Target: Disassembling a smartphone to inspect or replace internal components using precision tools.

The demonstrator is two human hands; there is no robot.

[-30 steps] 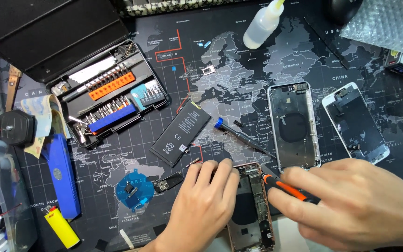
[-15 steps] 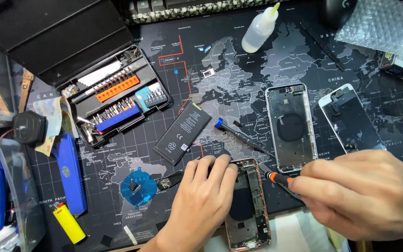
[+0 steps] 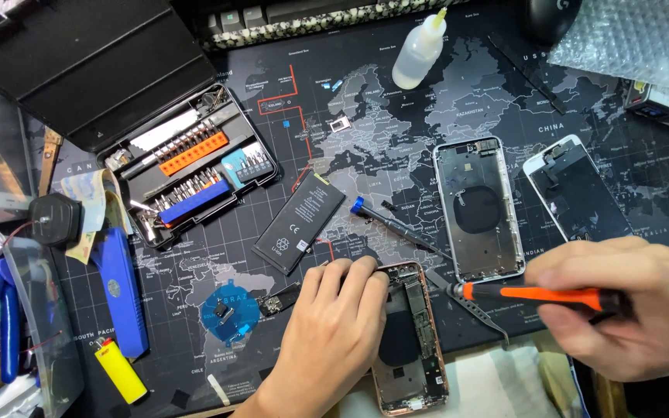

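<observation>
Left hand [image 3: 334, 340] flat, fingers together and only lightly curled, pressing down on the top left edge of the opened phone [image 3: 410, 340] at the bottom centre of the worktop [image 3: 396, 155], gripping nothing, just pinning it. Right hand [image 3: 629, 310] closed round an orange-handled screwdriver [image 3: 536, 294], held nearly level, dark tip just beside the phone's upper right corner and over the grey tweezers [image 3: 470, 306]. Best bet here, probably: keep that left hand firm so the frame can't skate on the map mat, bring the driver more upright before seating it, light pressure, slow turns, and mind the tweezers under the tip. Spare empty housing [image 3: 478, 209] and the screen panel [image 3: 578, 190] well apart to the right, loose battery [image 3: 300, 222] up left, blue-capped driver [image 3: 396, 227] between them. Compared with half a second back: right hand slid out to the right, more orange handle showing, tip pulled off the phone's edge; left hand pretty much unmoved, camera dipped a touch.
</observation>
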